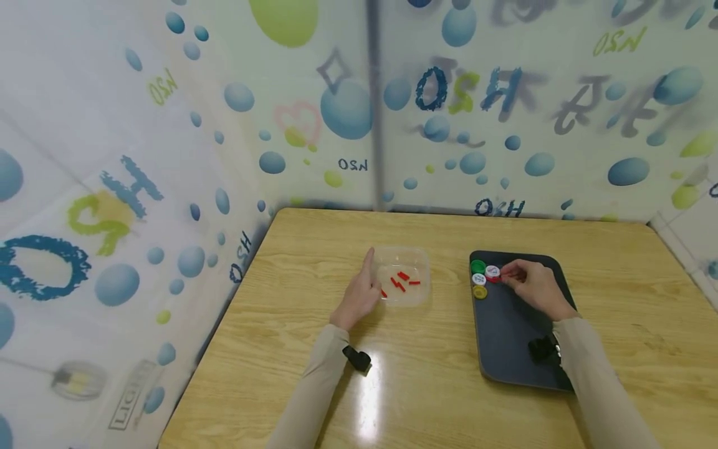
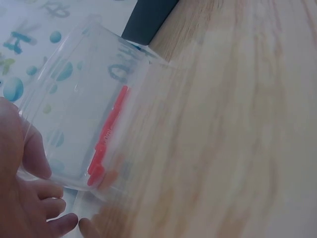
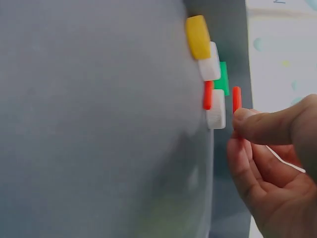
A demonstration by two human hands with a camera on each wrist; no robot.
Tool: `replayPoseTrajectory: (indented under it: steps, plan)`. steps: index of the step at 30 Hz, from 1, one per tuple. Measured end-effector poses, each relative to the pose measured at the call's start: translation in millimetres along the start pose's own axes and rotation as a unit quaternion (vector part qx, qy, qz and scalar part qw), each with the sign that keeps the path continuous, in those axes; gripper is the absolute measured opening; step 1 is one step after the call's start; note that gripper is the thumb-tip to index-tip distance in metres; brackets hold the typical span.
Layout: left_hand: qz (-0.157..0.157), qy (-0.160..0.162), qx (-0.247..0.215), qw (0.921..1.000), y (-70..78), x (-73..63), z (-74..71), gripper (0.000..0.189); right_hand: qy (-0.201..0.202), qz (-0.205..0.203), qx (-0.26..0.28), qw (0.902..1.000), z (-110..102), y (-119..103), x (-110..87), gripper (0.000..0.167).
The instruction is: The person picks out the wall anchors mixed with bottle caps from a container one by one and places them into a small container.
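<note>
My left hand (image 1: pixel 359 296) holds the near left side of a clear plastic box (image 1: pixel 417 254), its index finger stretched along the side. In the left wrist view the thumb (image 2: pixel 35 156) lies at the box rim, with other fingers curled below. Several small red sticks (image 1: pixel 397 284) lie in the box. Over the dark grey tray (image 1: pixel 516 349), my right hand (image 1: pixel 533 287) pinches a red stick (image 3: pixel 237 99) between thumb and fingers. Close by stand white caps (image 3: pixel 216 109), a green cap (image 1: pixel 477 266) and a yellow cap (image 1: pixel 479 292). Another red stick (image 3: pixel 208 95) is beside them.
A wooden table (image 1: pixel 269 374) bears the box on the left and the tray on the right. Behind it rises a wall (image 1: pixel 314 187) printed with bubbles and letters, which continues along the left side. The caps are gathered at the tray's far left corner.
</note>
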State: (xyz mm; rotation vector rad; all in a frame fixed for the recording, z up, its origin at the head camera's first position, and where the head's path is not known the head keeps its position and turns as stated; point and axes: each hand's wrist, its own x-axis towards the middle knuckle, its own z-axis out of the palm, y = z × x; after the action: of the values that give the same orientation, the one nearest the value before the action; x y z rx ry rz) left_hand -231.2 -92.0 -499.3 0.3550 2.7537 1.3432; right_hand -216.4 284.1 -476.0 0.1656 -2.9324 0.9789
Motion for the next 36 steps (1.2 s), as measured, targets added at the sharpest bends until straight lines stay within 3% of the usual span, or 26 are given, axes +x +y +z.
replayPoseTrajectory:
  steps: [15, 28, 36]
  plan:
    - [0.006, -0.009, -0.006, 0.9999, -1.9, 0.3, -0.3, 0.076, 0.022, -0.029, 0.007, 0.9993, -12.8, -14.7, 6.6, 0.018]
    - [0.005, -0.009, -0.007, 0.9999, -4.7, 1.5, -0.1, 0.079, 0.033, -0.079, 0.035, 0.9957, -8.6, -39.4, 19.8, 0.019]
    - [0.012, -0.004, -0.002, 0.9999, -5.4, 1.1, 0.0, 0.078, 0.015, -0.074, 0.057, 0.9955, 0.6, -57.6, 28.9, 0.018]
